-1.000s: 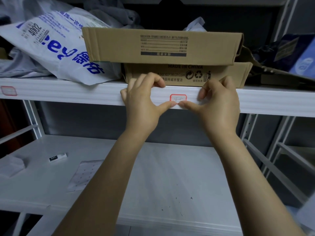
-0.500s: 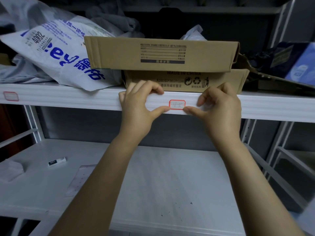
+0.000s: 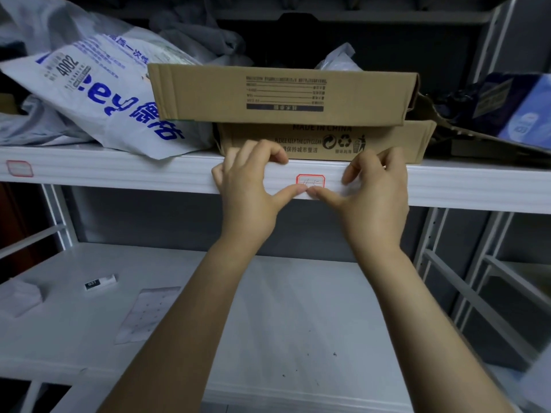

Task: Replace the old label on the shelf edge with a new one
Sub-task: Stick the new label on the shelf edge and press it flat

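Observation:
A small white label with a red border and handwriting sticks on the front of the white shelf edge. My left hand and my right hand flank it. Both thumbs lie straight along the label's lower edge, their tips meeting just below it and pressing on the shelf edge. The other fingers are bent, their tips resting on the upper part of the edge. Neither hand holds anything. A second red-bordered label sits on the same edge at far left.
Two flat cardboard boxes lie stacked on the shelf right above my hands, beside a white printed bag. On the lower shelf lie a label sheet, a small white stick and a folded paper.
My thumbs, which had drawn apart to either side of the label, have come together again and now meet below it. The label stays on the shelf edge.

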